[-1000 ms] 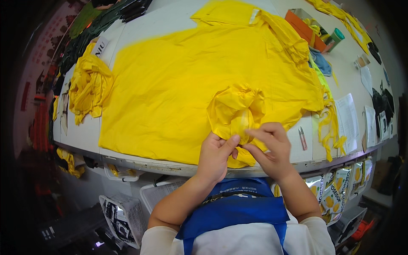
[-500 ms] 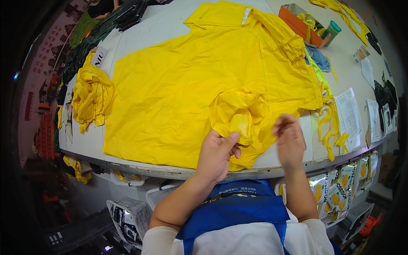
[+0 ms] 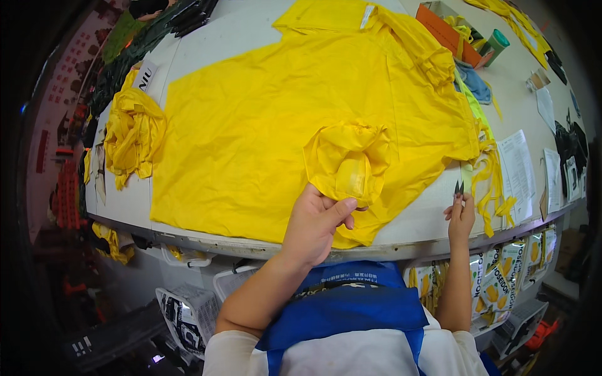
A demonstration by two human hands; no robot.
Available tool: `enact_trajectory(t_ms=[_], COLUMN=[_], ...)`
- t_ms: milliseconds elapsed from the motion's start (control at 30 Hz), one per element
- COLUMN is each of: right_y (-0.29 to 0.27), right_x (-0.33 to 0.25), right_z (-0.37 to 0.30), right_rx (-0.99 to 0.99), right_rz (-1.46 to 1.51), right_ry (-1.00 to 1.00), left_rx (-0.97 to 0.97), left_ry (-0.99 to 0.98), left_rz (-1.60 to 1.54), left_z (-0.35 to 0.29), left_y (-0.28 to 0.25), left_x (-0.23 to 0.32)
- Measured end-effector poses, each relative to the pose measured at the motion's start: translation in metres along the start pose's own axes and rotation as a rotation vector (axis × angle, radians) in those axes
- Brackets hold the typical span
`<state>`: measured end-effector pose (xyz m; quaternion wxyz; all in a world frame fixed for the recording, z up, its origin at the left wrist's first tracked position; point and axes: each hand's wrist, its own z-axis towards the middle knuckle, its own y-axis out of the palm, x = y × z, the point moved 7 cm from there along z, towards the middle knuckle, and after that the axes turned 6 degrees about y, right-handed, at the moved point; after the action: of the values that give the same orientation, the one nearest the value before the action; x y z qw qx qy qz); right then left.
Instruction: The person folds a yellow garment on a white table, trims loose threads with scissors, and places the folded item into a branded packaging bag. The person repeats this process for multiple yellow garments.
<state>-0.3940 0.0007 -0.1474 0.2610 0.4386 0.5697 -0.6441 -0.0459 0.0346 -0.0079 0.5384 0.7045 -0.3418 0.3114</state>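
Observation:
A large yellow garment [image 3: 251, 138] of thin, creased fabric lies spread over the table. My left hand [image 3: 313, 225] is closed on its near edge, thumb on top, beside a gathered, raised part [image 3: 326, 147] with a translucent panel [image 3: 351, 175] set into it. Off to the right, by the table's near edge, my right hand [image 3: 461, 216] grips a small pair of thread snips [image 3: 459, 188]. Their two dark tips point away from me and stand slightly apart. The handles are hidden in the fingers.
A bunched yellow cloth [image 3: 133, 135] lies at the left. Yellow strips [image 3: 486, 188] and paper sheets [image 3: 517, 163] are at the right. Farther back stand an orange box [image 3: 439, 28] and a green cylinder [image 3: 495, 42]. Packaged goods [image 3: 501, 276] and a white basket [image 3: 191, 316] sit below the table edge.
My right hand has moved right and away from the garment, and the snips now show in it. My left hand keeps its hold, and the gathered part has shifted slightly left.

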Motion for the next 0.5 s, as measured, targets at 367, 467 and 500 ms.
enact_trajectory(t_ms=[367,467,500], right_y=[0.066,0.070,0.071], right_x=[-0.241,-0.249,-0.250], right_z=[-0.061,-0.063,-0.063], right_rx=[-0.435,-0.464,-0.462], right_rz=[-0.001,0.046,0.042], right_ry=[-0.662,-0.660,-0.663], left_rx=[-0.008,0.001,-0.006], left_ry=[-0.050,-0.045,-0.051], left_rz=[-0.084,-0.101,-0.107], left_z=[-0.007,-0.010,-0.011], left_y=[-0.003,-0.006,-0.006], left_x=[0.009,0.009,0.009])
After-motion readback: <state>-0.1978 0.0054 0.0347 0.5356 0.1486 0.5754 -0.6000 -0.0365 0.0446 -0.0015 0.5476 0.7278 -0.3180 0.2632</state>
